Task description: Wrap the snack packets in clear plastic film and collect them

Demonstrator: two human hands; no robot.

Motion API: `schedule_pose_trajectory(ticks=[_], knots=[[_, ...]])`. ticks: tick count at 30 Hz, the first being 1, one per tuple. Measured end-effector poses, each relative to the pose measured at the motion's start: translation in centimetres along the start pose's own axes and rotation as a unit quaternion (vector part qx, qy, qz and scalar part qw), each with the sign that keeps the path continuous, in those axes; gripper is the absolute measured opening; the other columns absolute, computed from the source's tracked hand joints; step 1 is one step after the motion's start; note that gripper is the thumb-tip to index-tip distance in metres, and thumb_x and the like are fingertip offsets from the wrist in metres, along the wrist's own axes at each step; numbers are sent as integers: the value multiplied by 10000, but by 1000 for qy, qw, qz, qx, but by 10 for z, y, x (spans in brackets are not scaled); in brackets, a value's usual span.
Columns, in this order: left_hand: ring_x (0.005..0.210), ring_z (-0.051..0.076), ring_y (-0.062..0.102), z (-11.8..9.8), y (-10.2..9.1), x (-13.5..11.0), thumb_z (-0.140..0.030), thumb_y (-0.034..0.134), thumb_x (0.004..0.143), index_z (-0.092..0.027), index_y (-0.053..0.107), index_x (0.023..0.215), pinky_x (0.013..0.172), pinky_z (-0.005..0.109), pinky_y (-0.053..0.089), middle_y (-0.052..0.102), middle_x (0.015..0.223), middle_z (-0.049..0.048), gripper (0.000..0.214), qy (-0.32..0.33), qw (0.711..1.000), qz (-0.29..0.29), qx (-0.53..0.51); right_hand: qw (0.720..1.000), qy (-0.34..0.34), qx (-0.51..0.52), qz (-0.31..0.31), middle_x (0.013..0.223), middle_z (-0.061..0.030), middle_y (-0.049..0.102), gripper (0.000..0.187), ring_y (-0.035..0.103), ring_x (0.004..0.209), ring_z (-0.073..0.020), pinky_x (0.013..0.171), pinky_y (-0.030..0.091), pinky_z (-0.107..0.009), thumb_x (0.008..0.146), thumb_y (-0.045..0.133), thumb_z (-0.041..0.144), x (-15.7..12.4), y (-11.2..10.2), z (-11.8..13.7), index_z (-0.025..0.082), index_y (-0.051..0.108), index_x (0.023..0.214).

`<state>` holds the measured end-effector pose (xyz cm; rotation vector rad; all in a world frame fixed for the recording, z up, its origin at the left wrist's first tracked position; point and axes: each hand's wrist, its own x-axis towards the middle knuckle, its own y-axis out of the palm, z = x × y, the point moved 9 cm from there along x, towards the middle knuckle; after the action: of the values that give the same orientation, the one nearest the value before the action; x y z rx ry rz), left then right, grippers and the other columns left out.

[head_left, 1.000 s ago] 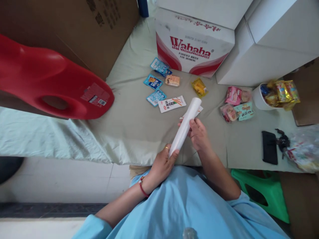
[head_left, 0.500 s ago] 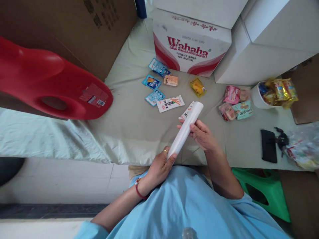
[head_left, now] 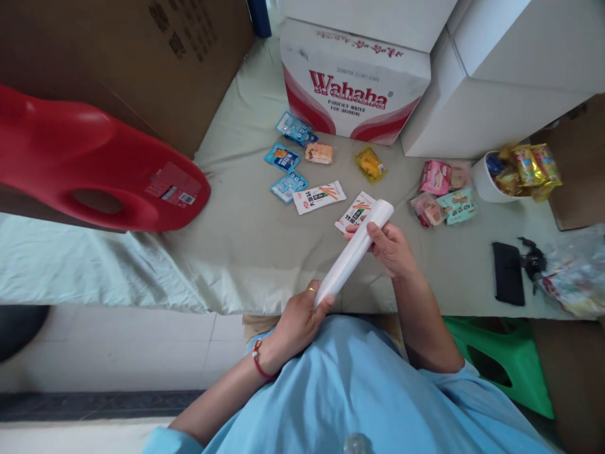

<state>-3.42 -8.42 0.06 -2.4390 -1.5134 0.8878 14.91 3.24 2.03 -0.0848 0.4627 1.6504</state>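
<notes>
Roll (head_left: pixel 348 257), white and smooth, lies between the two hands in the head view, its long axis slanting from the near left, by the shirt (head_left: pixel 326 391), to the far right over the desk (head_left: pixel 246 258). The left hand (head_left: pixel 300 315) is closed round its near end; the right hand (head_left: pixel 388 249) grips close to the far end, thumb on top, fingers behind. Right is the nearer hand to the flat, glossy white packet (head_left: pixel 350 211) partly hidden by the roll's tip. Creased pale cloth covers the desk; beyond stand a rigid carton (head_left: pixel 350 94) and a rounded red plastic jug (head_left: pixel 118 161).
</notes>
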Motion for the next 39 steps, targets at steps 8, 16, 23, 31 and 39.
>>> schedule_pose_trajectory(ticks=[8, 16, 23, 31, 39], knots=[[609, 184, 501, 9, -1, -9, -673, 340, 1019, -254, 429, 864, 606, 310, 358, 531, 679, -25, 455, 5, 998, 30, -50, 993, -7, 53, 105, 1377, -112, 726, 459, 749, 1174, -266, 1010, 622, -443, 903, 796, 533, -14, 8, 4, 245, 656, 1233], [631, 178, 500, 6, 1, -11, -681, 322, 1023, -247, 449, 869, 636, 309, 376, 537, 696, -23, 477, 17, 995, 41, -89, 991, -12, 56, 119, 1369, -123, 727, 495, 741, 1197, -302, 1027, 613, -501, 895, 791, 542, -20, 9, 16, 245, 664, 1270], [637, 197, 514, 11, -5, -11, -641, 379, 1007, -249, 450, 879, 624, 309, 327, 522, 698, -21, 419, -5, 1000, 12, -5, 999, -37, 9, -29, 1076, -78, 807, 551, 792, 965, -259, 828, 683, -412, 822, 806, 675, -2, -18, 14, 227, 688, 1120], [635, 186, 515, 21, -11, -18, -667, 355, 1014, -248, 455, 846, 618, 302, 354, 540, 704, -17, 463, 9, 999, 32, -33, 998, -26, 9, 63, 1204, -72, 788, 495, 760, 1118, -255, 960, 654, -445, 855, 820, 590, -8, -5, 12, 251, 700, 1195], [643, 200, 551, 15, -16, -16, -623, 364, 1008, -247, 493, 883, 629, 308, 382, 554, 694, -16, 416, 9, 999, 16, -29, 997, -40, 41, 56, 1185, -116, 799, 541, 761, 1145, -304, 960, 644, -510, 883, 749, 659, -6, 3, 18, 243, 689, 1223]])
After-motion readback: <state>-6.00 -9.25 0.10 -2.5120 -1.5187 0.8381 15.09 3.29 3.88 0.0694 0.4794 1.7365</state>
